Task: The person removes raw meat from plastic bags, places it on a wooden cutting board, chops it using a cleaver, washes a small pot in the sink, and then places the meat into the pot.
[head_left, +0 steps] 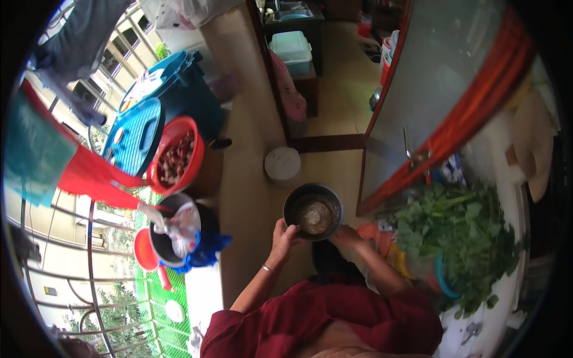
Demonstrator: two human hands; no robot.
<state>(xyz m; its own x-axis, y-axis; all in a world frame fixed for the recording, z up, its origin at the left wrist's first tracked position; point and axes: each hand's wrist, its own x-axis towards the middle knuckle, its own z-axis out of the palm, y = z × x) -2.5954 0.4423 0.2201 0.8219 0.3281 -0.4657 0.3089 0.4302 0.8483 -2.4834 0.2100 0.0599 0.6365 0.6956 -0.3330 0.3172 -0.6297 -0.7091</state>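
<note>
A round dark metal pot [313, 212] is held in front of my body, its open top facing up. Cloudy liquid or grain lies at its bottom; which of these I cannot tell. My left hand [284, 240] grips the pot's near left side, thumb at the rim, with a bracelet on the wrist. At the near right side, my right hand [347, 237] also holds the pot, its fingers partly hidden beneath. A round pale block or stool [283, 165] stands on the floor just beyond the pot.
A frosted door [429, 80] stands ajar at the right, beside leafy greens [452, 241]. On the left are a red basin [194, 154] of meat-like pieces, a dark bucket [156, 244] with plastic bags and a red dipper [145, 250]. A doorway threshold [329, 143] lies ahead.
</note>
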